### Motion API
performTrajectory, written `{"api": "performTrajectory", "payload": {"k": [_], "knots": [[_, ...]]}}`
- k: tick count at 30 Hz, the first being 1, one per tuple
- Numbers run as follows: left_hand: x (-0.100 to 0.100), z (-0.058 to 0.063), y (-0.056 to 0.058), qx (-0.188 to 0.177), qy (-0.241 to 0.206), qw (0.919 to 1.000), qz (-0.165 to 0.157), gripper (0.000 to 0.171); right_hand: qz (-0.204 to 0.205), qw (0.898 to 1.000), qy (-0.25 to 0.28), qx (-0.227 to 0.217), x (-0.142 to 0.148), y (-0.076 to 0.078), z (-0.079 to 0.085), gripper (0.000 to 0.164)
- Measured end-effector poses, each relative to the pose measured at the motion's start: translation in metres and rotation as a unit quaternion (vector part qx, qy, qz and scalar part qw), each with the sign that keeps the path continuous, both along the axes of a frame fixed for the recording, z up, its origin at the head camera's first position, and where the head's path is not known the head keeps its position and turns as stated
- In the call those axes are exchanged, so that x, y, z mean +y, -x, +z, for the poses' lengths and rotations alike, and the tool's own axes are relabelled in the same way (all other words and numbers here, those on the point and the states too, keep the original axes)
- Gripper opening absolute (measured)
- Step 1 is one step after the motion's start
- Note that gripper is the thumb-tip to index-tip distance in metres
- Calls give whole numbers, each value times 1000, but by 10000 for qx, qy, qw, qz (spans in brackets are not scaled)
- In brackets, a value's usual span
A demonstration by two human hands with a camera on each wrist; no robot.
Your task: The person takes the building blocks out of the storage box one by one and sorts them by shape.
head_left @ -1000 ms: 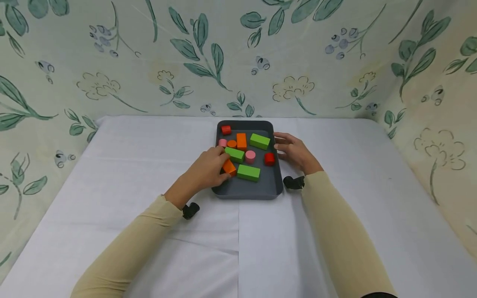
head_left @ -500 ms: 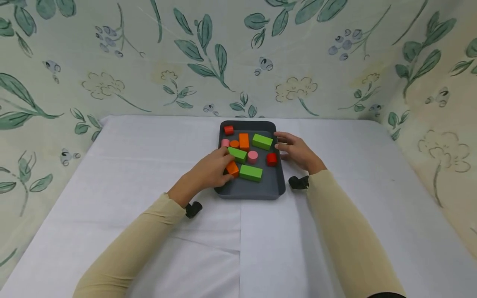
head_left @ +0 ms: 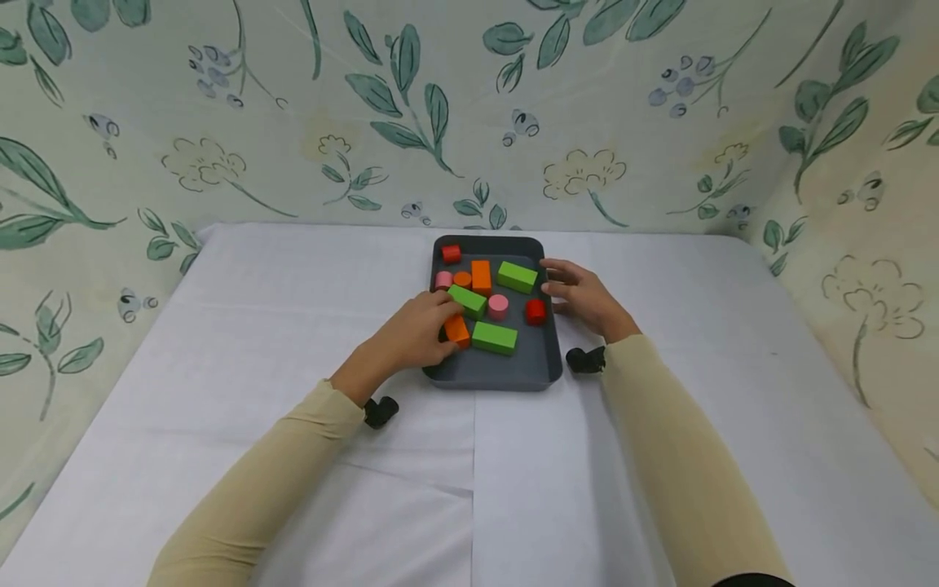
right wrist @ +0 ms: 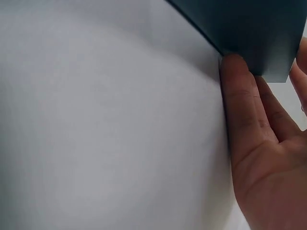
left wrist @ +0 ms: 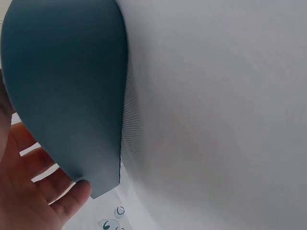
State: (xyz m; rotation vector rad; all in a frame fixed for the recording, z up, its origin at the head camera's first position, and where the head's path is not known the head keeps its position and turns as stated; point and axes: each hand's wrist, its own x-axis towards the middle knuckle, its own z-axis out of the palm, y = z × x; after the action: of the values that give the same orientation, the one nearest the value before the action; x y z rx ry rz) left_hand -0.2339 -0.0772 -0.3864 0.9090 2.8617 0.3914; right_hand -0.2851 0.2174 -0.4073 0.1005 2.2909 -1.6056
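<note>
A dark grey tray (head_left: 502, 377) with several coloured blocks stands at the table's middle. My left hand (head_left: 416, 333) reaches over its left rim, thumb and fingers on either side of an orange block (head_left: 457, 332). Green blocks (head_left: 469, 302) lie beside those fingertips. In the left wrist view the little finger (left wrist: 73, 199) lies against the tray's outer wall; the wall hides the other fingertips and the orange block. My right hand (head_left: 587, 303) lies along the tray's right side. The right wrist view shows its fingers (right wrist: 240, 105), extended, touching the outer wall (right wrist: 268, 33).
The tray also holds red blocks (head_left: 535, 311), pink cylinders (head_left: 498, 306), an orange disc (head_left: 462, 280) and another orange block (head_left: 481, 277). A white cloth (head_left: 293, 269) covers the table. Behind it hangs a leaf-patterned backdrop (head_left: 484, 106).
The head view has shifted slightly, so everything sits a little further right than one second ago. Both hands keep their places at the tray, and the blocks show no clear movement.
</note>
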Motion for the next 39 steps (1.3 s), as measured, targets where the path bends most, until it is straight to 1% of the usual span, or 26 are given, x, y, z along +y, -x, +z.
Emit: {"api": "performTrajectory", "payload": {"k": [3, 6, 10, 14, 17, 20, 23, 27, 30, 33, 39], "knots": [[-3, 0, 1, -53, -205, 9998, -32, 52, 34, 10000, -8, -1, 0, -1, 0, 60], [-5, 2, 1, -80, -454, 9989, -81, 52, 49, 10000, -19, -2, -1, -2, 1, 59], [-9, 9, -1, -135, -869, 9961, -107, 53, 72, 10000, -62, -27, 0, -3, 2, 60], [-13, 17, -2, -199, -1240, 9921, -11, 60, 77, 9999, -110, -71, 0, -2, 2, 60], [-19, 23, -4, -208, -1442, 9893, 94, 66, 100, 9998, -135, -69, 0, -1, 2, 60], [-27, 27, -4, -214, -1636, 9862, 103, 66, 118, 9998, -163, -80, 0, 0, 2, 60], [-37, 29, -3, -143, -1689, 9855, 58, 63, 150, 9997, -196, -90, 0, 0, 2, 61], [-53, 32, -1, -6, -1789, 9838, -105, 59, 139, 9996, -210, -93, 0, -2, 4, 61], [-61, 33, -2, 46, -1812, 9834, -117, 60, 130, 9997, -203, -83, 0, -1, 4, 61], [-66, 34, -2, 2, -1735, 9848, -3, 61, 150, 9997, -184, -72, 0, -1, 4, 61], [-71, 35, -3, -217, -1660, 9856, 227, 59, 136, 9998, -116, -126, 0, 0, 2, 61]]}}
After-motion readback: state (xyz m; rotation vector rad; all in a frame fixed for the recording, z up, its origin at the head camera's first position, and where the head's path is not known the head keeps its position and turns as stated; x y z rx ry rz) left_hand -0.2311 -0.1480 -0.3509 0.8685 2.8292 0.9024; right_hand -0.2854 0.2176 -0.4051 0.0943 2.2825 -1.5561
